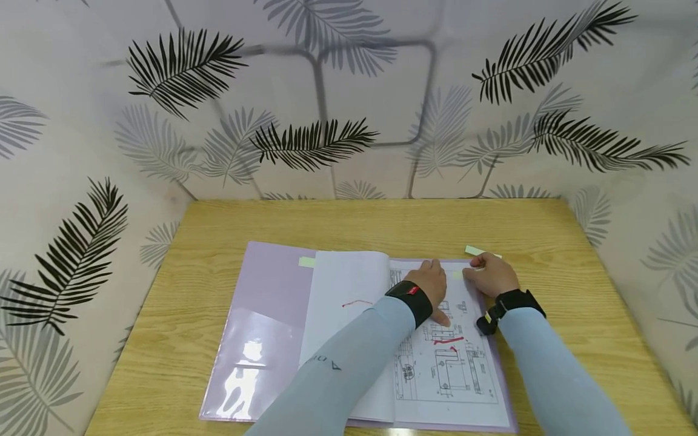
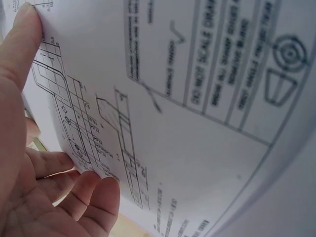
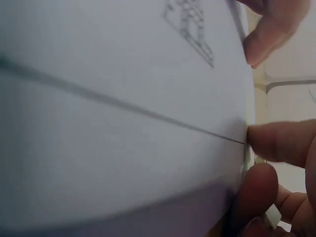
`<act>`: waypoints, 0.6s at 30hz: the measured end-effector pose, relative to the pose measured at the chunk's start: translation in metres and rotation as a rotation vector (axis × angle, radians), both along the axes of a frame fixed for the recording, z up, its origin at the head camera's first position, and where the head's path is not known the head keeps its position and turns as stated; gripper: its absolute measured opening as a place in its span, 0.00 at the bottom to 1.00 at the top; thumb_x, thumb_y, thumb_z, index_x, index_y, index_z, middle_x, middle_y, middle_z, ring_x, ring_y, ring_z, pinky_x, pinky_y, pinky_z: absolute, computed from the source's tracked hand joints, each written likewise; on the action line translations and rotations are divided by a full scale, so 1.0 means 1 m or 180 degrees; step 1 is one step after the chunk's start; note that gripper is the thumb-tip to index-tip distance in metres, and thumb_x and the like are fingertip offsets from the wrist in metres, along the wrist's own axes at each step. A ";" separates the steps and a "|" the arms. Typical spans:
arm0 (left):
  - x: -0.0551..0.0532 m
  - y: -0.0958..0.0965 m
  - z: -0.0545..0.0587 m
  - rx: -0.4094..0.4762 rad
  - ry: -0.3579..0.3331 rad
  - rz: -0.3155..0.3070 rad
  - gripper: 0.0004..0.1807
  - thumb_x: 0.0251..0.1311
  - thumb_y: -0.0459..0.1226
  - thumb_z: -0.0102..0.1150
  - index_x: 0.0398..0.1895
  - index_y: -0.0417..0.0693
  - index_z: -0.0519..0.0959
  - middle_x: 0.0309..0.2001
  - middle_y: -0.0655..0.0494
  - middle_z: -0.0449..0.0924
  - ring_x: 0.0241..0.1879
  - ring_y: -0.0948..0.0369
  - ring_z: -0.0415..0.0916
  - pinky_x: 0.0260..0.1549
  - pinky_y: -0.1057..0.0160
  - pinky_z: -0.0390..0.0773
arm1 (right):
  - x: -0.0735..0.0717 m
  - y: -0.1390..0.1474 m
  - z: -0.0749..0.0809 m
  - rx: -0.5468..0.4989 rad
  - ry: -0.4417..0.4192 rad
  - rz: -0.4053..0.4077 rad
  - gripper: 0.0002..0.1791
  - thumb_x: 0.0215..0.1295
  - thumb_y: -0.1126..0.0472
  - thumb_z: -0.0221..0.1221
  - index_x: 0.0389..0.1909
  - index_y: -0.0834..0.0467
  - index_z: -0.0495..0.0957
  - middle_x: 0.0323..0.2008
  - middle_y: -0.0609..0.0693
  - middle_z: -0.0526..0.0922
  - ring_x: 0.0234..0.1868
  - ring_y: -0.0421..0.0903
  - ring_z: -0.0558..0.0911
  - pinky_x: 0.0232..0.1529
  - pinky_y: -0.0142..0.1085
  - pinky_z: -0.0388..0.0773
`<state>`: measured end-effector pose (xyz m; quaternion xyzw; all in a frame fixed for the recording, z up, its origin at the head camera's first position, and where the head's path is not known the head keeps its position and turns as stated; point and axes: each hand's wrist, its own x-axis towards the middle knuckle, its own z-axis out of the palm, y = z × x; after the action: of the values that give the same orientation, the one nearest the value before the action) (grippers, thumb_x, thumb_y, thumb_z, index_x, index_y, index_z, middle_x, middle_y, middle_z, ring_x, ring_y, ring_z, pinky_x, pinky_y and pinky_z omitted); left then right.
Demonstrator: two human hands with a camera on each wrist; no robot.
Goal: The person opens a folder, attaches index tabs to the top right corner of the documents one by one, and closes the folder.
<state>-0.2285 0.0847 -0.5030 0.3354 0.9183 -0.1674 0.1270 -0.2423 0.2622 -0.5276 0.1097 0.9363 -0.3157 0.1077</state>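
Head view, printed drawing (image 1: 459,363) lay under open-fingered left hand (image 1: 429,286), right hand (image 1: 495,277) touched its upper-right corner, pinch undeterminable.

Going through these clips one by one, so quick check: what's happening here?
A person has a purple folder open on a wooden table, at a page of line drawings with red marks. The left hand rests on that page, while the right hand touches its upper right corner; whether it pinches anything is unclear. A pale green strip lies on the table just beyond the folder, and another strip shows beside the turned page's upper left edge.
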 end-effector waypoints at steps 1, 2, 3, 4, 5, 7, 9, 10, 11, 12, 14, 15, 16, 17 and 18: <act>0.000 0.000 0.000 0.0004 -0.0003 -0.0001 0.64 0.38 0.78 0.52 0.75 0.49 0.55 0.73 0.49 0.52 0.64 0.58 0.58 0.52 0.65 0.74 | 0.000 -0.001 -0.001 0.0031 -0.0002 -0.0012 0.21 0.63 0.49 0.60 0.46 0.63 0.72 0.41 0.62 0.77 0.33 0.53 0.75 0.25 0.37 0.70; 0.000 0.000 0.001 0.0020 -0.0006 0.0000 0.64 0.37 0.78 0.53 0.74 0.49 0.56 0.72 0.49 0.53 0.63 0.58 0.59 0.52 0.65 0.74 | 0.000 -0.002 -0.002 0.0075 -0.0016 -0.0020 0.23 0.62 0.46 0.61 0.45 0.62 0.72 0.41 0.62 0.77 0.32 0.53 0.75 0.25 0.37 0.69; 0.000 -0.001 0.002 0.0028 -0.0011 0.0001 0.64 0.37 0.78 0.53 0.74 0.49 0.56 0.72 0.49 0.53 0.62 0.58 0.59 0.51 0.65 0.75 | 0.000 -0.003 -0.003 0.0132 -0.0032 -0.0022 0.25 0.61 0.44 0.62 0.45 0.61 0.71 0.40 0.61 0.77 0.31 0.53 0.75 0.24 0.37 0.69; 0.001 -0.001 0.003 0.0027 -0.0011 -0.0010 0.64 0.38 0.77 0.53 0.74 0.48 0.56 0.72 0.49 0.54 0.62 0.58 0.59 0.51 0.65 0.75 | 0.000 -0.004 -0.002 0.0186 -0.0047 -0.0031 0.27 0.59 0.42 0.62 0.44 0.61 0.71 0.39 0.61 0.77 0.31 0.53 0.75 0.24 0.38 0.68; 0.002 -0.002 0.005 0.0036 -0.0017 -0.0007 0.63 0.38 0.77 0.54 0.74 0.48 0.56 0.72 0.49 0.54 0.62 0.58 0.59 0.51 0.65 0.75 | 0.000 -0.006 -0.002 0.0231 -0.0070 -0.0042 0.29 0.58 0.40 0.62 0.44 0.60 0.70 0.38 0.60 0.76 0.31 0.53 0.74 0.24 0.38 0.68; 0.003 -0.004 0.008 0.0059 -0.0019 0.0003 0.63 0.38 0.77 0.55 0.74 0.48 0.57 0.71 0.49 0.54 0.61 0.58 0.60 0.50 0.65 0.75 | 0.000 -0.009 0.000 0.0298 -0.0114 -0.0042 0.31 0.57 0.37 0.62 0.44 0.60 0.70 0.37 0.60 0.76 0.31 0.54 0.74 0.25 0.39 0.67; 0.003 -0.004 0.009 0.0064 -0.0018 0.0007 0.62 0.39 0.76 0.55 0.73 0.49 0.58 0.70 0.50 0.55 0.60 0.59 0.60 0.50 0.65 0.75 | 0.000 -0.010 0.002 0.0325 -0.0141 -0.0023 0.31 0.57 0.37 0.62 0.44 0.60 0.70 0.36 0.60 0.76 0.31 0.54 0.75 0.25 0.39 0.67; 0.003 -0.004 0.009 0.0066 -0.0015 0.0001 0.62 0.39 0.76 0.55 0.73 0.48 0.58 0.70 0.50 0.56 0.60 0.59 0.61 0.50 0.65 0.75 | 0.000 -0.010 0.003 0.0317 -0.0142 -0.0019 0.30 0.58 0.38 0.61 0.45 0.60 0.70 0.37 0.60 0.76 0.31 0.54 0.75 0.25 0.39 0.67; 0.003 -0.004 0.009 0.0065 -0.0011 0.0002 0.62 0.39 0.76 0.55 0.73 0.48 0.58 0.70 0.50 0.56 0.60 0.59 0.61 0.50 0.65 0.75 | 0.000 -0.010 0.003 0.0303 -0.0141 -0.0020 0.29 0.59 0.39 0.61 0.45 0.60 0.70 0.37 0.60 0.76 0.31 0.54 0.75 0.25 0.39 0.67; 0.003 -0.004 0.008 0.0061 -0.0007 -0.0008 0.62 0.39 0.76 0.55 0.73 0.48 0.58 0.70 0.49 0.56 0.59 0.58 0.61 0.50 0.65 0.75 | 0.000 -0.009 0.003 0.0301 -0.0129 -0.0016 0.28 0.60 0.41 0.60 0.45 0.60 0.70 0.37 0.60 0.76 0.31 0.54 0.74 0.25 0.38 0.67; 0.002 -0.002 0.006 0.0051 -0.0003 -0.0026 0.63 0.38 0.77 0.54 0.73 0.48 0.58 0.70 0.49 0.56 0.60 0.58 0.61 0.50 0.65 0.76 | 0.000 -0.008 0.002 0.0301 -0.0107 -0.0024 0.25 0.61 0.43 0.60 0.44 0.60 0.70 0.37 0.60 0.75 0.32 0.53 0.74 0.25 0.38 0.68; 0.002 -0.002 0.006 0.0058 -0.0005 -0.0027 0.63 0.38 0.77 0.54 0.74 0.47 0.57 0.70 0.48 0.56 0.61 0.58 0.61 0.50 0.65 0.75 | 0.000 -0.008 0.003 0.0304 -0.0094 -0.0028 0.24 0.61 0.43 0.60 0.44 0.60 0.70 0.37 0.60 0.75 0.32 0.54 0.74 0.25 0.38 0.67; 0.002 -0.002 0.006 0.0069 -0.0002 -0.0026 0.63 0.38 0.77 0.55 0.73 0.47 0.58 0.70 0.48 0.56 0.61 0.58 0.61 0.50 0.65 0.76 | 0.001 -0.008 0.003 0.0309 -0.0086 -0.0029 0.25 0.61 0.43 0.60 0.44 0.61 0.70 0.37 0.60 0.76 0.32 0.54 0.74 0.25 0.38 0.67; 0.002 -0.002 0.006 0.0084 -0.0005 -0.0017 0.63 0.38 0.77 0.55 0.73 0.47 0.58 0.71 0.48 0.55 0.62 0.57 0.60 0.51 0.65 0.75 | 0.001 -0.009 0.003 0.0316 -0.0089 -0.0017 0.26 0.60 0.42 0.60 0.44 0.61 0.70 0.37 0.60 0.76 0.31 0.54 0.74 0.25 0.38 0.67; 0.002 -0.002 0.005 0.0099 -0.0008 -0.0006 0.63 0.37 0.77 0.55 0.73 0.47 0.58 0.71 0.48 0.55 0.61 0.58 0.61 0.51 0.64 0.75 | 0.001 -0.009 0.003 0.0342 -0.0091 0.0000 0.28 0.60 0.40 0.61 0.43 0.61 0.70 0.36 0.60 0.76 0.31 0.54 0.74 0.25 0.38 0.67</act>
<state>-0.2262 0.0825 -0.4978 0.3384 0.9204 -0.1528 0.1229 -0.2417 0.2532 -0.5242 0.1198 0.9503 -0.2634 0.1150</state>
